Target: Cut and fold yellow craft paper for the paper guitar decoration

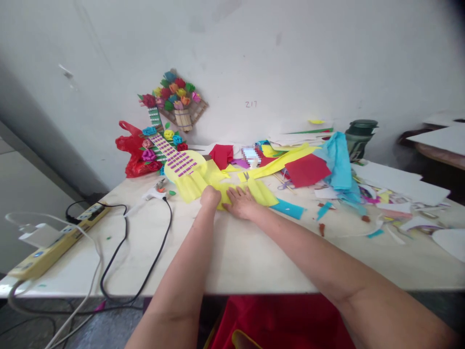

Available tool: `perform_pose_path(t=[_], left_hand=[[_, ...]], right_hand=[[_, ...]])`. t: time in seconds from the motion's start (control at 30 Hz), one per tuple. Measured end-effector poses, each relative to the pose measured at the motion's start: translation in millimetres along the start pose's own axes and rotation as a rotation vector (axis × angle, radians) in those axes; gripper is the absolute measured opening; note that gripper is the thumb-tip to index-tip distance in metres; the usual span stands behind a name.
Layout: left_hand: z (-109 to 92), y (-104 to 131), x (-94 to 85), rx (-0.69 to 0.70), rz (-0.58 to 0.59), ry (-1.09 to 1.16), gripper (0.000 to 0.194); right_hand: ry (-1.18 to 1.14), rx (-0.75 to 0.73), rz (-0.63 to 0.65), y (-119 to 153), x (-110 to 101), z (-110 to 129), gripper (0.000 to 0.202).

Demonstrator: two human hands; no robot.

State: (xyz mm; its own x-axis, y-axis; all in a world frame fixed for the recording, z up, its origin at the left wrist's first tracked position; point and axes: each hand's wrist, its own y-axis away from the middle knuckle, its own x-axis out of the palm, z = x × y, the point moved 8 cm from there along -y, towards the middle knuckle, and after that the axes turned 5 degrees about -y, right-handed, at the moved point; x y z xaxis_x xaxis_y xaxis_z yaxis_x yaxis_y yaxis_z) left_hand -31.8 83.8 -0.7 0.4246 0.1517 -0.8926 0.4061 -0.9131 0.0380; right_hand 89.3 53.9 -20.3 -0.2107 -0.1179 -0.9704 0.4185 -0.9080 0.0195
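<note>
A sheet of yellow crepe paper point(263, 192) lies across the middle of the table under both hands. My left hand point(210, 197) is closed at its near left edge, with the paper at the fingers. Beside it, my right hand point(240, 202) rests flat on the sheet, fingers spread. Just beyond the left hand is a guitar-shaped paper craft point(181, 162), pale yellow with purple strips, its lower end against the yellow paper. Dark pointed tips point(246, 176), perhaps of scissors, show behind the right hand. A strip of blue paper point(289, 208) sticks out at the right.
Red paper point(308, 170), blue crepe paper point(339, 162) and scraps point(395, 208) cover the right side. A glue gun point(155, 193) and its black cord lie left, near a power strip point(60, 240). A dark green bottle point(359, 138) and a red bag point(131, 150) stand behind.
</note>
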Motion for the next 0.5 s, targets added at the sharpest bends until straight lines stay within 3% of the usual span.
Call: perform_pose_path(t=[0.07,0.23,0.5], left_hand=[[-5,7,0.3,0.004,-0.005,-0.007,0.03],[-19,19,0.5,0.057,-0.013,-0.089,0.057],[-23,22,2.3,0.115,-0.094,-0.231,0.034]], right_hand=[[0.0,0.002,0.004,-2,2,0,0.071],[-0.004,-0.009,-0.022,-2,-1,1,0.073],[-0.008,-0.01,-0.017,3,-5,4,0.067]])
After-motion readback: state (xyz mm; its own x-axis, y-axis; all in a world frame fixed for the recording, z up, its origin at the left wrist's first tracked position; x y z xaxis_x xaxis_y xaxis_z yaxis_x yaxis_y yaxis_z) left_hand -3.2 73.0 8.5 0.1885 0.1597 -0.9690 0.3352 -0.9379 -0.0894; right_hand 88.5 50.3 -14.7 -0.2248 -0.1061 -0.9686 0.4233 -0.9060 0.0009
